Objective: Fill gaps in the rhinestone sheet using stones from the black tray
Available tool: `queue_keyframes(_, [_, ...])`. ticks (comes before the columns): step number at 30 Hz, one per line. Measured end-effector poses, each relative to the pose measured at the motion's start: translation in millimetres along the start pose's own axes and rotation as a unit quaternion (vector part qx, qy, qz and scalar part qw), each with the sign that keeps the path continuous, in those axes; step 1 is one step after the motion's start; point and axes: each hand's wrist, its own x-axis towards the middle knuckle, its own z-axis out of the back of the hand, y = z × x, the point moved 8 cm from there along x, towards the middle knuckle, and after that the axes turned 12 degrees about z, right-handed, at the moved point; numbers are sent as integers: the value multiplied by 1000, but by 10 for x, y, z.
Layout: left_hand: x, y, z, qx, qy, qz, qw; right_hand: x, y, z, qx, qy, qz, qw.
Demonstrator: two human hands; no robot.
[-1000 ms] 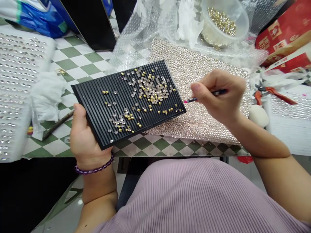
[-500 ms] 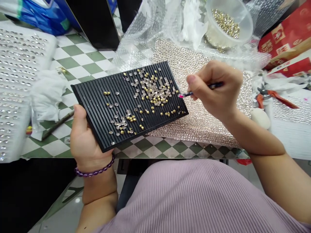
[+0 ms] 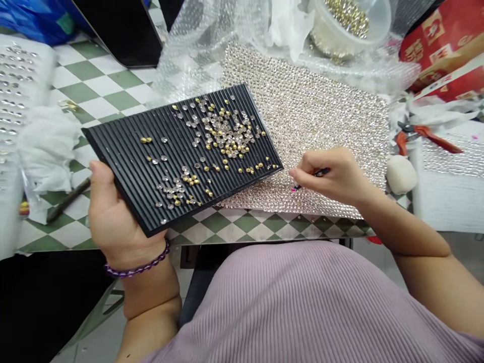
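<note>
one black, finely ridged tray (image 3: 119, 154)

Open over the checkered worktop (image 3: 100, 86) at upper left, between crumpled tissue (image 3: 47, 146) and black ridged board (image 3: 128, 146). Open too across the studded sheet (image 3: 321, 106), right of centre, above the right hand (image 3: 330, 174) and dark pen (image 3: 321, 172). Obstructed along the top by bubble wrap (image 3: 196, 45) and round tub (image 3: 374, 22), at far right by orange-handled pliers (image 3: 434, 139).

No text can be read: pale characters on the red paper packaging (image 3: 456, 31) at right are too blurred.
</note>
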Motion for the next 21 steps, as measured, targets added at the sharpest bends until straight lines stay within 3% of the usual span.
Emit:
queue_keyframes(7, [12, -3, -18, -5, 31, -1, 999, 4, -48, -106, -15, 38, -16, 999])
queue_keyframes(13, [4, -9, -37, 2, 64, -8, 998, -26, -56, -67, -12, 25, -48, 998])
queue_keyframes(21, [7, -2, -59, -14, 74, -12, 997, -23, -3, -34, 5, 2, -27, 1000])
